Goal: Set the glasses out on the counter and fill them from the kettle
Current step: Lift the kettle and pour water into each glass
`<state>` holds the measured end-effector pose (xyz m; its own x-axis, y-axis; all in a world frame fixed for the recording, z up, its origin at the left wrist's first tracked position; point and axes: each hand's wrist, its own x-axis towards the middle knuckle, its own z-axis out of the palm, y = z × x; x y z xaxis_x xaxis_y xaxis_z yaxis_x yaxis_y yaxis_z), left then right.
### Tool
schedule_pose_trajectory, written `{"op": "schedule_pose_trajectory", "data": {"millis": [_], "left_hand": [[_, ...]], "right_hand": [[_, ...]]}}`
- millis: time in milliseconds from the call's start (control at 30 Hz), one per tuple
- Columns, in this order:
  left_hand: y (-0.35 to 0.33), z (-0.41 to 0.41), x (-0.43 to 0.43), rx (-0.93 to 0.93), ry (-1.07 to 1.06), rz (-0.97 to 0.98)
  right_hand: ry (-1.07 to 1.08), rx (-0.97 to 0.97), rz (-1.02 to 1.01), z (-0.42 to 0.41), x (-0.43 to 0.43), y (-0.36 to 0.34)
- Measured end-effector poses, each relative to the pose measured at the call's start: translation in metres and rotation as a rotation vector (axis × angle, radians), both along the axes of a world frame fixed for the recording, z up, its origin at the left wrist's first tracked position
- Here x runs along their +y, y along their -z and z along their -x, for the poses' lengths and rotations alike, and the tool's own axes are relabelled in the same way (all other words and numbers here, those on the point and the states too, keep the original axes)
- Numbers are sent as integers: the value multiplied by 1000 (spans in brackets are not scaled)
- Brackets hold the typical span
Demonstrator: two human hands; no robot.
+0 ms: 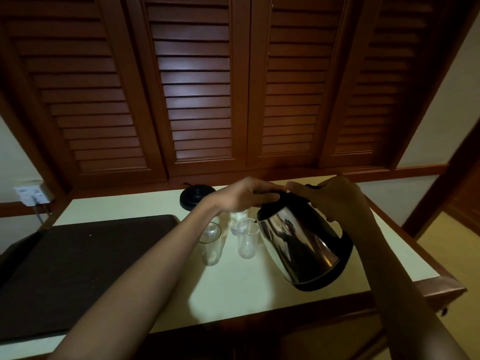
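Note:
A steel kettle [301, 245] with a black lid and base hangs tilted to the left above the pale counter [233, 287]. My right hand [335, 201] grips its handle. My left hand [246, 194] lies flat on the kettle's lid. The spout points down at a clear glass [248, 240] standing right beside it. A second glass [210, 244] stands to its left. A third glass [237, 220] stands behind them, partly hidden by my left wrist. How much water the glasses hold is hard to tell.
A dark tray [78, 268] covers the counter's left part. The kettle's round black base [196, 197] sits at the back, its cord running left to a wall socket [32, 194]. Louvred wooden doors [197, 87] rise behind. The counter's wooden edge [441, 284] ends at the right.

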<state>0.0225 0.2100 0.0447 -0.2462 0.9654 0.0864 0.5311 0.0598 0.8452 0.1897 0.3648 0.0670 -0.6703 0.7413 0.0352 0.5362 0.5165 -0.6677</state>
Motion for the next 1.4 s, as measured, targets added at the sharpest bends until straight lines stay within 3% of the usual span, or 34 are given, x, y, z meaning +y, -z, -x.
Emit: {"op": "schedule_pose_trajectory", "data": {"millis": [400,1400], "left_hand": [[16,4,0,-230,-10,1],[21,3,-1,-319,-75,6]], "right_hand": [[-26,-38,-87,10,-2,-3],[-70,-98,-155,15,-5,-15]]}}
